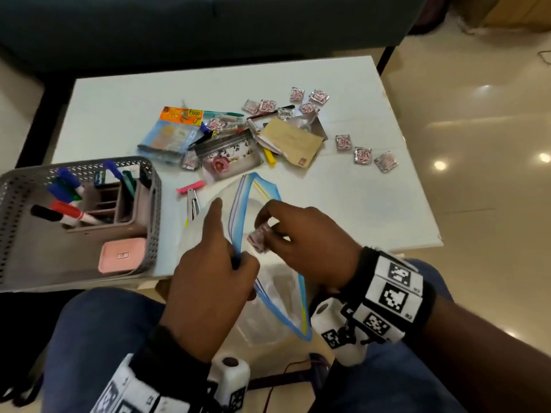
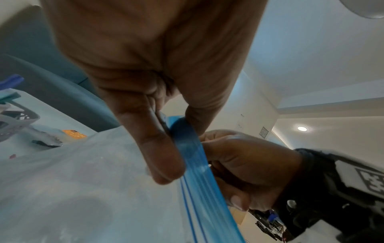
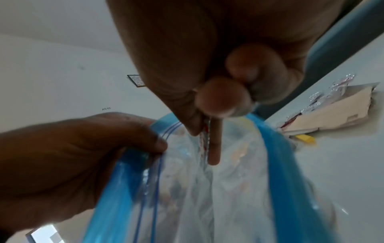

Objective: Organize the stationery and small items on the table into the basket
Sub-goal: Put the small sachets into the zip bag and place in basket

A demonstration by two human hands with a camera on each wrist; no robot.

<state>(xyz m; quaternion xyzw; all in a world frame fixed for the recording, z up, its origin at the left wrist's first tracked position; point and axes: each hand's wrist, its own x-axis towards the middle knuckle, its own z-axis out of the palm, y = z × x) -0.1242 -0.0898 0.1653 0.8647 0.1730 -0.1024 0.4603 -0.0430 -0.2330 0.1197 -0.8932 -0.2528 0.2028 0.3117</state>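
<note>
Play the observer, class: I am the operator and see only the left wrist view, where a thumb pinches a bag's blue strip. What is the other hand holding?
Observer: The right hand pinches a small red-and-white packet over the open mouth of the bag.
Operator: Are any packets left on the table?
Observer: Yes, several; three loose packets lie in a row near the right edge of the table.
Operator: What is in the basket?
Observer: The basket holds markers in an organizer and a pink box.

Head view looks down; both wrist views look up, sharing the bag (image 2: 193,164)
</note>
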